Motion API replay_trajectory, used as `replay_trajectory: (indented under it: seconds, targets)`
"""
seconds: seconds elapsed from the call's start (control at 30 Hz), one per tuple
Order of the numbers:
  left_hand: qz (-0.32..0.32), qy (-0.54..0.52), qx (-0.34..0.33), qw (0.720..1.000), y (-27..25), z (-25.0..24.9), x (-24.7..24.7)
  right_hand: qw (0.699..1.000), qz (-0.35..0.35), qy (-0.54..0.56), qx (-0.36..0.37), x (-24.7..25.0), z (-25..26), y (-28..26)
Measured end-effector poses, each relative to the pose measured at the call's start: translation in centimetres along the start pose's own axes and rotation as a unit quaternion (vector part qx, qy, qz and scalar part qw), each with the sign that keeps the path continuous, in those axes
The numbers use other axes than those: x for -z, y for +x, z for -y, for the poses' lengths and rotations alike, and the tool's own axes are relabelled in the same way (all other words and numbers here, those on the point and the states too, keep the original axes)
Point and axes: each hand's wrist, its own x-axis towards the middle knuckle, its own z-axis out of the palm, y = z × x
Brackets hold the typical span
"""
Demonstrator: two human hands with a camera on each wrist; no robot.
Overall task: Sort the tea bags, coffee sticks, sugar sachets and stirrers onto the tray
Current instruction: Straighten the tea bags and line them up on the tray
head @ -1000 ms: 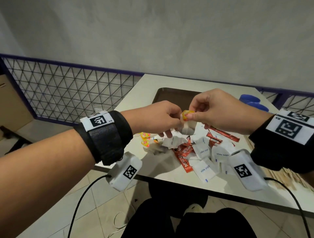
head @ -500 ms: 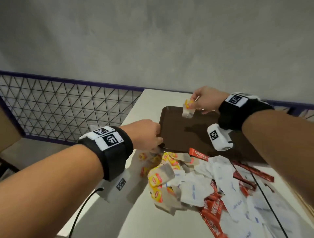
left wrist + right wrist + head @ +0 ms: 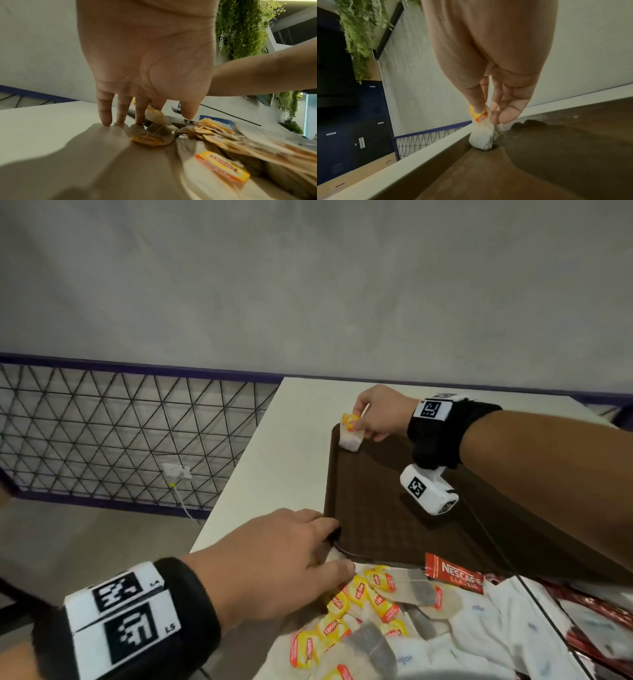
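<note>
Head view: right hand (image 3: 378, 414) lowers 1 tea bag (image 3: 350, 436) into the far left corner of the brown tray (image 3: 383, 508).
Thumb and fingers pinch the yellow-and-red tag, and the white pouch hangs below it, its bottom touching the tray floor by the rim in the right wrist view. Left hand (image 3: 274, 563) rests with straight, relaxed fingers at the tray's near left corner, fingertips on the white tabletop (image 3: 274, 474) and the edge of the tea bag pile (image 3: 370, 604); it grips nothing. White sugar sachets (image 3: 486, 631) and a red coffee stick (image 3: 454, 575) lie beside that pile, partly overlapped, blurred and cut off at the frame edge. Compared with 0.5 s ago, the bag is lower and closer to the corner.
</note>
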Motion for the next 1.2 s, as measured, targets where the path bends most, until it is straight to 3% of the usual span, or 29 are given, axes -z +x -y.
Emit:
replay_trajectory:
  seconds: [0.33, 0.7, 0.83, 0.93, 1.03, 1.2]
  targets:
    - [-0.020, 0.000, 0.003, 1.000, 0.1, 0.2, 0.2, 0.995, -0.085, -0.042, 0.001, -1.4, -1.1, 1.2]
    - [-0.026, 0.017, 0.005, 0.999, 0.1, -0.2, 0.2, 0.999, -0.017, -0.017, -0.030, -1.7, -2.2, -0.1]
    - [-0.027, 0.022, 0.003, 0.999, 0.1, -0.2, 0.3, 0.992, -0.005, -0.111, 0.059, -1.6, -2.0, -1.5]
    - [-0.029, 0.020, 0.003, 0.999, 0.2, -0.2, 0.3, 0.973, 0.047, -0.189, 0.123, -1.8, -1.4, -2.4]
    - [-0.034, 0.018, 0.004, 0.999, 0.3, -0.3, 0.3, 0.956, 0.094, -0.249, 0.121, -2.0, -1.1, -2.8]
    - [-0.035, 0.009, 0.005, 0.999, 0.3, -0.3, 0.3, 0.952, 0.101, -0.267, 0.108, -2.2, -1.1, -2.9]
